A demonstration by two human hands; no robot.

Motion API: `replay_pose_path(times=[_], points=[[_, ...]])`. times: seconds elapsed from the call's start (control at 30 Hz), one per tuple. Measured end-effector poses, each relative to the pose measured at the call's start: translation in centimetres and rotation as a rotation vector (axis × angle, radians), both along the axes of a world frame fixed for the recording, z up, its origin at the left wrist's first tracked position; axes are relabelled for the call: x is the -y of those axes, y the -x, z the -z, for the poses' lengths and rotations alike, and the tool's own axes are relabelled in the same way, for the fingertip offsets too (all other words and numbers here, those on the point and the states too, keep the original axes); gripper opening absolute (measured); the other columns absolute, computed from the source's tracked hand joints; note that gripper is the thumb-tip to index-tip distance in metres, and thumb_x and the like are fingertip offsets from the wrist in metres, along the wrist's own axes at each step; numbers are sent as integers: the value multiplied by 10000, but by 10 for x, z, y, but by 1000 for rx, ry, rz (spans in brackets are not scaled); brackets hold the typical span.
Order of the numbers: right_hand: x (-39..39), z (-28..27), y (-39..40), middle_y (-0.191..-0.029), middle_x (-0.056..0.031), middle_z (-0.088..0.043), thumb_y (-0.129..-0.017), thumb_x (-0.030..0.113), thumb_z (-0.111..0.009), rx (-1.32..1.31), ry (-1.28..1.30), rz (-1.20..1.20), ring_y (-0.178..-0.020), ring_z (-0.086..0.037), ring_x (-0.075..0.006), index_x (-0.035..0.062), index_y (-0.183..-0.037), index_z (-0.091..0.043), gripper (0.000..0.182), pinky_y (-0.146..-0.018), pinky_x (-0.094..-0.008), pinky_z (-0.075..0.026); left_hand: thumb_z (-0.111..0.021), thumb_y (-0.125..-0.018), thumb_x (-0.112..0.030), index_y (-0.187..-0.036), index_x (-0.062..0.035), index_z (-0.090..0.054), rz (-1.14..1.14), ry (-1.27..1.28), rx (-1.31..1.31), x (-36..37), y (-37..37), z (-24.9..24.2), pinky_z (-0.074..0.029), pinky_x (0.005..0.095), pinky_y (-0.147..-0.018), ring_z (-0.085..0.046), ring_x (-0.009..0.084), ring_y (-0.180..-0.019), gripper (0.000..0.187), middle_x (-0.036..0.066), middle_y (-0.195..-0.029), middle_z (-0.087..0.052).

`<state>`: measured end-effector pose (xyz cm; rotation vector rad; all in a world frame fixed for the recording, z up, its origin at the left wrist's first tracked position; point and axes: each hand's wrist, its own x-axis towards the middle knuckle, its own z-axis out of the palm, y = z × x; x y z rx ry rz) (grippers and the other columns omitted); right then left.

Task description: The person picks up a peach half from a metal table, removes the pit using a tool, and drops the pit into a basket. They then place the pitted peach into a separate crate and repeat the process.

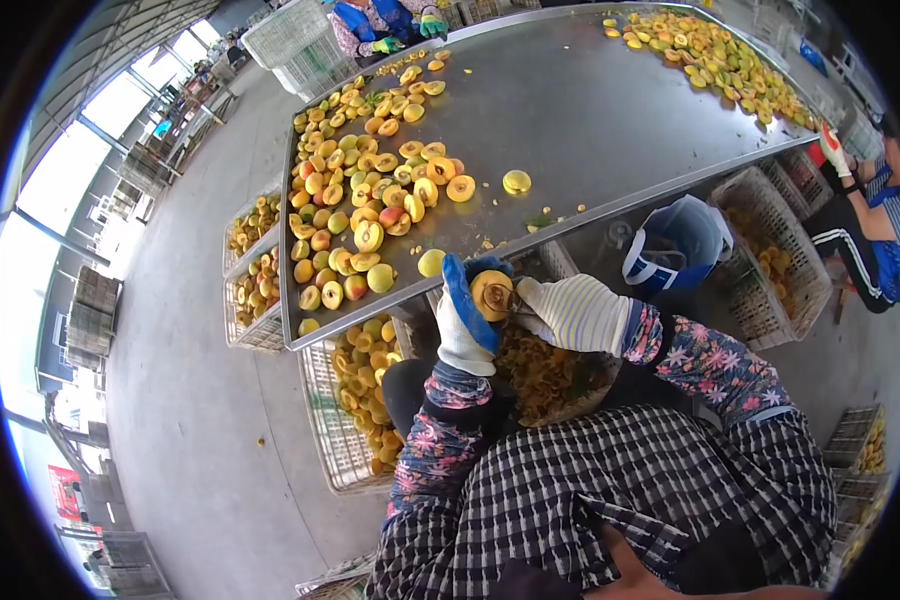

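My left hand (464, 322), in a white glove with blue coating, is closed around a halved peach (491, 293) with its cut face up. My right hand (576, 312), in a striped white glove, pinches a small metal pitting tool (516, 301) against that cut face. Most of the tool is hidden by the fingers. Below both hands, a crate of brownish peach scraps (545, 372) sits between my knees. Just beyond my left hand, a whole-looking peach (431, 263) rests at the edge of the metal table (560, 120).
Many halved peaches (370, 200) cover the table's left side; another pile (715, 65) lies far right. A crate of peach halves (320, 420) stands at my left. To the right are a blue-and-white bucket (678, 240), a scrap crate (810, 300) and a co-worker (885, 220). Another co-worker's gloved hands (410, 35) show across the table.
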<state>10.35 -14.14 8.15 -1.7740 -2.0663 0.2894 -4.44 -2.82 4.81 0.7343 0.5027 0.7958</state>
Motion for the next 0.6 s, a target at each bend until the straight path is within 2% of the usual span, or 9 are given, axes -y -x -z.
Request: replay_pose_path(times=[0.17,0.2,0.23,0.27,0.33,0.43,0.47,0.5,0.6], points=[[3,1,1,-708,-166,-652,-960,264,-574,90,148,-26,-640,-647,-387,31,-1087,-533,269,-571,-458,-516,-369,-1044,-530,-1012,45,-647,233,-181,-123,-15,7,11,-540,325,-846,-666,238,-900,639,146,-962,-697],[4,0,3,-701,-175,-653,-965,275,-553,105,155,-34,-633,-643,-401,17,-1093,-537,289,-574,-473,-511,-367,-1048,-520,-1063,40,-631,302,-161,-128,-24,10,14,-536,322,-860,-660,229,-916,619,139,-987,-687],[3,-1,6,-815,-152,-677,-990,271,-538,68,252,-4,-730,-678,-326,22,-1125,-539,283,-646,-418,-534,-366,-1053,-511,-1113,35,-614,371,-142,-134,-33,13,15,-531,320,-874,-654,220,-931,602,132,-1012,-676],[1,13,7,-872,-135,-670,-1003,268,-527,-171,133,-37,-785,-671,-287,23,-1137,-540,279,-689,-395,-534,-364,-1057,-501,-1164,30,-598,440,-127,-139,-39,15,14,-527,317,-888,-647,212,-947,590,125,-1037,-665],[-6,28,9,-979,-95,-642,-1028,251,-508,-543,59,-39,-887,-634,-209,25,-1149,-545,259,-771,-346,-521,-379,-1077,-398,-1305,26,-515,164,-584,-100,-37,10,33,-499,321,-943,-621,201,-1026,500,119,-1185,-610],[-8,9,19,-1067,-48,-603,-1049,213,-493,-824,88,18,-966,-574,-133,27,-1138,-554,215,-840,-291,-496,-405,-1081,-320,-1333,19,-495,-346,-947,-98,0,-20,0,-481,328,-974,-609,194,-1055,432,114,-1229,-587],[-8,11,24,-1054,-47,-606,-1047,202,-496,-830,46,-6,-953,-574,-134,27,-1127,-556,201,-831,-289,-496,-364,-1083,-341,-1255,53,-500,-298,-718,-40,5,-22,-3,-552,376,-901,-645,266,-1029,450,157,-1183,-584],[-8,12,28,-997,-32,-607,-1038,195,-520,-967,53,26,-882,-569,-136,49,-1122,-556,172,-779,-294,-482,-376,-1076,-378,-1214,52,-522,-265,-565,-4,3,-21,-1,-558,380,-883,-656,270,-994,474,155,-1129,-609],[-4,-1,17,-880,-6,-595,-1038,188,-519,-807,274,-3,-772,-559,-135,74,-1129,-562,152,-700,-313,-464,-395,-1060,-459,-1093,39,-627,-33,-126,31,2,-3,-17,-542,323,-834,-675,227,-851,550,120,-941,-683]])
